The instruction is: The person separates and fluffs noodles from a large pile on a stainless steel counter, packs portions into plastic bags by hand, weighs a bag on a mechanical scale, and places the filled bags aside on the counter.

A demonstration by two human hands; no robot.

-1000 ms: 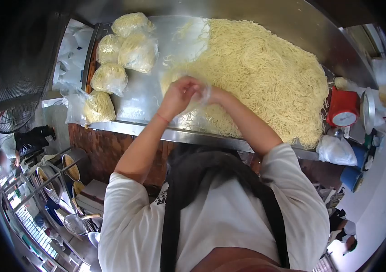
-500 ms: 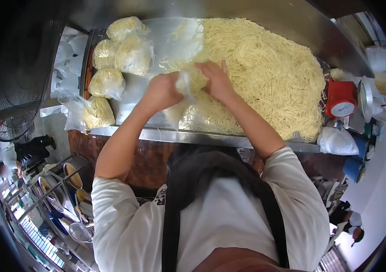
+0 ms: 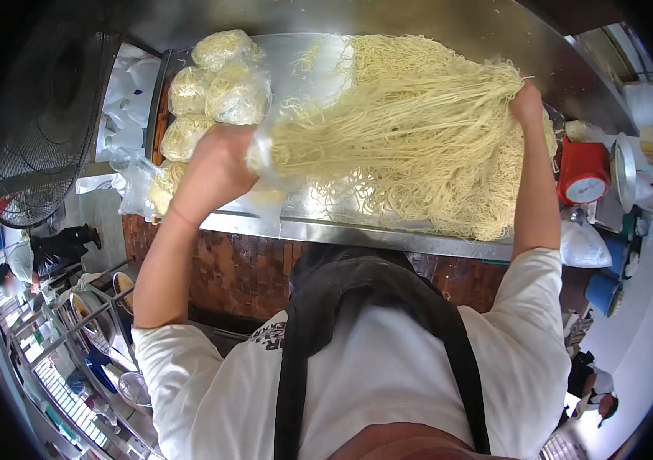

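Observation:
Closed round a clear plastic bag (image 3: pixel 263 157), my left hand (image 3: pixel 228 162) is on the left side of the metal tray (image 3: pixel 315 52). My right hand (image 3: pixel 526 103), far to the right, grips a bundle of noodles (image 3: pixel 434 115). Long pale yellow strands stretch between the two hands, and their left ends reach the bag's mouth. Beneath them a wide heap of loose noodles (image 3: pixel 487 222) covers the tray's right part. Several filled noodle bags (image 3: pixel 238 93) stand at the tray's left end, the nearest partly hidden by my left arm.
Right of the tray are a red scale (image 3: pixel 583 172) with a round metal pan (image 3: pixel 624 172) and a white plastic bag (image 3: pixel 583 245). A mesh strainer (image 3: pixel 39 153) hangs at the left. One person (image 3: pixel 23 264) is at far left, another (image 3: pixel 598 399) at lower right.
My right hand has moved from beside the bag to the far right, drawing noodles out in a long bundle. My left hand has shifted left with the bag.

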